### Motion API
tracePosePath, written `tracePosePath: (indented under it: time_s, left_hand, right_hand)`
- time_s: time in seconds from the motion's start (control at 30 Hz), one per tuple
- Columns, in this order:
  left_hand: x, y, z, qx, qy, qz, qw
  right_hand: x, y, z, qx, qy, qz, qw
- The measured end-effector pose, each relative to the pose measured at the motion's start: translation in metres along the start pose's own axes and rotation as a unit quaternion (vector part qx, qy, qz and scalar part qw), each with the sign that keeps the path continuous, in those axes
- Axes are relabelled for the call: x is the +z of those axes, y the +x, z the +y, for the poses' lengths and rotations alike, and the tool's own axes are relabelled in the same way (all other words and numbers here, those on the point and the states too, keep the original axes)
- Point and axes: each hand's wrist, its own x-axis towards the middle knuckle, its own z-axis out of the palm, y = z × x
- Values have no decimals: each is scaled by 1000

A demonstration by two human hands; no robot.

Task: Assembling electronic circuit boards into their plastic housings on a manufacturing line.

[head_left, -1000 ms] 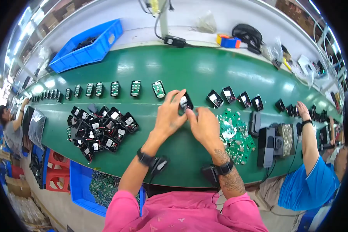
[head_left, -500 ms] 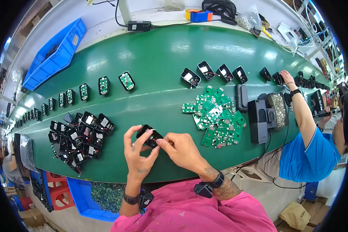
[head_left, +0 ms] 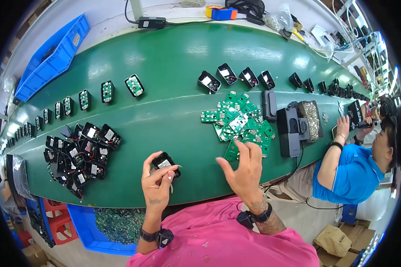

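My left hand [head_left: 156, 184] is closed around a small black plastic housing [head_left: 165, 162], tilted, with a white part showing inside. A thin light wire end hangs by its fingertips. To the right, my right hand [head_left: 245, 171] is empty, thumb and fingers apart, just in front of a pile of green circuit boards [head_left: 249, 122]. On my left lies a heap of black housings [head_left: 82, 153] with white parts and red wires inside. Farther back stand a few similar open housings [head_left: 209, 82], and a row of housings fitted with green boards [head_left: 134, 86] runs off to the left.
Right of the boards stand a black device [head_left: 288, 138] and a bin of small metal parts [head_left: 311, 120]. A blue crate [head_left: 53, 58] sits at the far left; another blue bin [head_left: 87, 233] with boards is below the table edge. A co-worker in blue [head_left: 349, 171] sits at the right.
My right hand has left the housing and moved right toward the circuit boards, its fingers opening. My left hand still holds the housing. The co-worker's arm has drawn back from the row of housings.
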Motion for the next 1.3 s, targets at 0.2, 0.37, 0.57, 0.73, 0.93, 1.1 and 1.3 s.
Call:
tracePosePath:
  time_s: [0.2, 0.37, 0.57, 0.73, 0.93, 1.1, 1.3]
  left_hand:
    - [8, 2, -3, -5, 10, -33, 999]
    - [13, -4, -2, 7, 21, -17, 1000]
    - [30, -4, 9, 21, 84, -64, 994]
    - [27, -7, 5, 80, 168, -56, 981]
    - [26, -6, 5, 64, 171, -81, 980]
    - [27, -4, 3, 78, 150, -81, 982]
    - [30, -3, 9, -39, -17, -123, 992]
  right_hand:
    - [14, -23, 21, 52, -54, -31, 997]
    - [11, -29, 32, 47, 5, 61, 997]
    - [-16, -25, 1, 251, 518, -44, 816]
    - [0, -3, -35, 297, 542, -186, 764]
    - [7, -4, -36, 297, 532, -218, 762]
    - [13, -2, -32, 319, 527, -224, 755]
    - [23, -4, -26, 331, 531, -178, 759]
